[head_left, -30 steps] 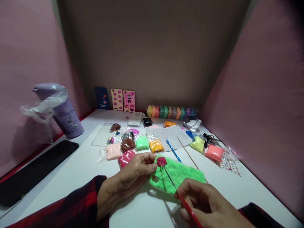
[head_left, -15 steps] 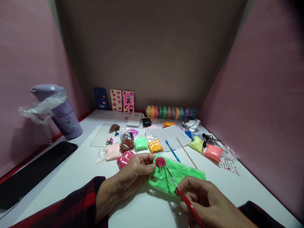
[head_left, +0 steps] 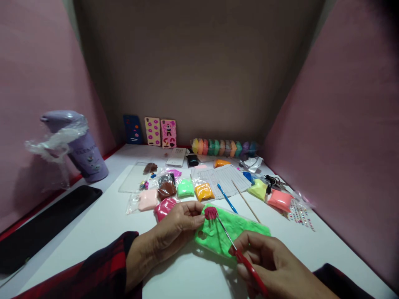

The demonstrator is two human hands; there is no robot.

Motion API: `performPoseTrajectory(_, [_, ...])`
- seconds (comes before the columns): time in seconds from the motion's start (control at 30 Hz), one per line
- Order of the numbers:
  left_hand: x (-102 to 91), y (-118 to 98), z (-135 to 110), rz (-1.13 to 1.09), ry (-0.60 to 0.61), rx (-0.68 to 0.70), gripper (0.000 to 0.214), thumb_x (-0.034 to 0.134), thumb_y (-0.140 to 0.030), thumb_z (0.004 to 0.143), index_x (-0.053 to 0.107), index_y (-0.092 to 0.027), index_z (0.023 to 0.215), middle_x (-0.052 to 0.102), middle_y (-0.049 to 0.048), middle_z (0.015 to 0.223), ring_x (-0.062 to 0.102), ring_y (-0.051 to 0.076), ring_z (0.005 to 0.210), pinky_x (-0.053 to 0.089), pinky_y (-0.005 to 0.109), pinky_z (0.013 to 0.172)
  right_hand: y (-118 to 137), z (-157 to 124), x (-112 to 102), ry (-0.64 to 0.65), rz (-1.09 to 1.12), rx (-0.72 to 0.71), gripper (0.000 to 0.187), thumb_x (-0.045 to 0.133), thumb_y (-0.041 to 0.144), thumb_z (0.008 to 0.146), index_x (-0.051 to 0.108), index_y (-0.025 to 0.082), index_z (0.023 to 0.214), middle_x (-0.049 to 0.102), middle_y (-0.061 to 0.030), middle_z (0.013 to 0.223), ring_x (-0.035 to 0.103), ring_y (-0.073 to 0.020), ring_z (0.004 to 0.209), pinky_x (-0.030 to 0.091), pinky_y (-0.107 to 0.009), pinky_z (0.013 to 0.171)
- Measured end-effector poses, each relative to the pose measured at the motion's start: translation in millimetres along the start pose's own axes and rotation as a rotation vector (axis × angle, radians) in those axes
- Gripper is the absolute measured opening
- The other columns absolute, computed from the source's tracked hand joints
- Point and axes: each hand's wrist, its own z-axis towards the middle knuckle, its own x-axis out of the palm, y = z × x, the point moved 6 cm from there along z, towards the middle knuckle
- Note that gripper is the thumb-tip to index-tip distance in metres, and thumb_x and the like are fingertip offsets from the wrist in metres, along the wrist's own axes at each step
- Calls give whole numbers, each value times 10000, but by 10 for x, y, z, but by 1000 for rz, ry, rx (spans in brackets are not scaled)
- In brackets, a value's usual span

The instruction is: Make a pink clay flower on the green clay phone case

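Note:
A phone case (head_left: 243,230) covered in bright green clay is tilted above the white table, with my left hand (head_left: 179,224) closed on its left end between thumb and fingers. Near that end a dark pink clay piece (head_left: 210,212) with drips below it sits on the green. My right hand (head_left: 264,259) grips a red-handled tool (head_left: 251,270) with a thin metal shaft. The tool's tip touches or nearly touches the right edge of the pink clay. A packet of pink clay (head_left: 165,207) lies just behind my left hand.
Clay packets, an orange one (head_left: 204,191) among them, lie behind the case with a blue tool (head_left: 227,198) and a wooden stick (head_left: 245,201). At left are a purple tumbler (head_left: 89,155) and a black phone (head_left: 52,224). Decorated cases (head_left: 152,131) lean on the back wall.
Almost nothing differs. The tool's tip stays by the pink clay, and both hands keep their holds with only a slight shift.

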Motion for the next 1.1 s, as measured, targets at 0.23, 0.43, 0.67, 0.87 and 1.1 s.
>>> performPoseTrajectory(0.23, [-22, 23, 1, 7, 8, 4, 182, 787, -213, 724, 713, -79, 822, 600, 43, 698, 527, 97, 620, 411, 213, 640, -36, 7, -5, 8, -25, 6, 286, 748, 335, 702, 526, 192, 813, 458, 97, 499, 373, -33, 425, 218, -172, 427])
performPoseTrajectory(0.43, [-10, 15, -11, 7, 6, -5, 165, 773, -204, 737, 703, -84, 826, 599, 38, 694, 545, 103, 617, 415, 213, 627, 4, -13, 8, 15, -23, 21, 346, 771, 388, 673, 521, 191, 809, 465, 95, 504, 395, -37, 435, 227, -171, 435])
performPoseTrajectory(0.67, [-109, 53, 20, 12, -25, 0, 168, 776, -189, 722, 675, -77, 795, 594, 42, 706, 543, 108, 620, 414, 225, 627, -18, 25, -14, 25, 35, -22, 394, 778, 462, 659, 530, 187, 795, 490, 92, 498, 435, -41, 422, 281, -183, 454])
performPoseTrajectory(0.87, [-234, 133, 42, -12, -43, -23, 241, 790, -189, 708, 652, -72, 867, 646, 103, 815, 610, 162, 712, 448, 261, 676, -28, 48, -21, 41, 97, -27, 416, 817, 450, 629, 530, 185, 772, 510, 92, 508, 426, -32, 417, 325, -164, 449])
performPoseTrajectory(1.1, [-238, 128, 49, -16, -40, -11, 223, 790, -182, 711, 654, -66, 845, 648, 97, 785, 600, 144, 675, 445, 253, 668, -18, 16, -20, 53, 120, -20, 418, 817, 461, 647, 532, 180, 766, 511, 87, 516, 408, -23, 428, 310, -158, 458])
